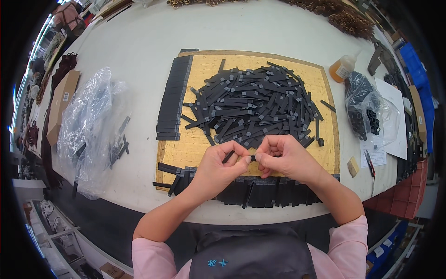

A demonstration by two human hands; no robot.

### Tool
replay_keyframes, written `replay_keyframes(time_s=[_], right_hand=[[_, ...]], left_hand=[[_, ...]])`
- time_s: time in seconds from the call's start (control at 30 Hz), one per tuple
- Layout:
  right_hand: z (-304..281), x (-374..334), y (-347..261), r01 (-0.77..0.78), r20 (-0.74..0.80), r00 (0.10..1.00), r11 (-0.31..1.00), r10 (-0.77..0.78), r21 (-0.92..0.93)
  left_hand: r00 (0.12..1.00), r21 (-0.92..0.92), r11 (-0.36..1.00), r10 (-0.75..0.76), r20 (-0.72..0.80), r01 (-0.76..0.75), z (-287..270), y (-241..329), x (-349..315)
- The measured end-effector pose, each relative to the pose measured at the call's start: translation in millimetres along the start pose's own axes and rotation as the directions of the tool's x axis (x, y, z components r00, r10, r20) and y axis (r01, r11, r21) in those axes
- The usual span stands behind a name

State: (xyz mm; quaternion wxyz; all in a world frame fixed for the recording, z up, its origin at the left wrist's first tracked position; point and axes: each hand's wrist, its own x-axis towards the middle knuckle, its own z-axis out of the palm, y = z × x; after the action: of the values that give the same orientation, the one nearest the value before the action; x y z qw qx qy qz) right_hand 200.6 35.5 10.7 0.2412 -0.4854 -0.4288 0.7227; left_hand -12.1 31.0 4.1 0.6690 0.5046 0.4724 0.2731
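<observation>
My left hand (223, 162) and my right hand (283, 159) meet over the near part of a yellow board (190, 151). Between their fingertips they pinch a small black strip (253, 158), mostly covered by the fingers. Just beyond lies a big heap of short black strips (255, 100) with greyish ends. Under my wrists, a row of black strips (265, 193) lies side by side along the board's near edge. Another neat column of strips (174, 100) runs down the board's left edge.
On the left are a clear plastic bag (93, 125) and a cardboard box (62, 104). To the right stand a bottle of amber liquid (343, 68), a bag of black parts (364, 109), red-handled scissors (370, 163) and a tan block (353, 166). Brown bundles (350, 24) lie at the far edge.
</observation>
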Motion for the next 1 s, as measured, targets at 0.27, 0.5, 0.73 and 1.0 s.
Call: replay_keyframes(time_s=[0.27, 0.5, 0.73, 1.0], right_hand=[[2, 0, 0, 0.005, -0.009, 1.0, 1.0, -0.005, -0.008], [1, 1, 1, -0.007, -0.012, 1.0, 0.999, 0.007, -0.034], [2, -1, 0, 0.017, -0.019, 1.0, 0.999, -0.018, -0.049], [17, -17, -10, 0.275, -0.114, 0.932, 0.878, -0.343, -0.392]], left_hand=[[1.0, 0.007, 1.0, 0.021, -0.007, -0.021, 0, -2, 0], [1.0, -0.007, 1.0, 0.015, -0.002, -0.015, 0, -1, -1], [0.999, -0.006, 0.999, 0.047, -0.026, -0.047, 4, 2, -2], [0.916, 0.295, 0.892, 0.387, -0.104, -0.343, 4, -3, -8]])
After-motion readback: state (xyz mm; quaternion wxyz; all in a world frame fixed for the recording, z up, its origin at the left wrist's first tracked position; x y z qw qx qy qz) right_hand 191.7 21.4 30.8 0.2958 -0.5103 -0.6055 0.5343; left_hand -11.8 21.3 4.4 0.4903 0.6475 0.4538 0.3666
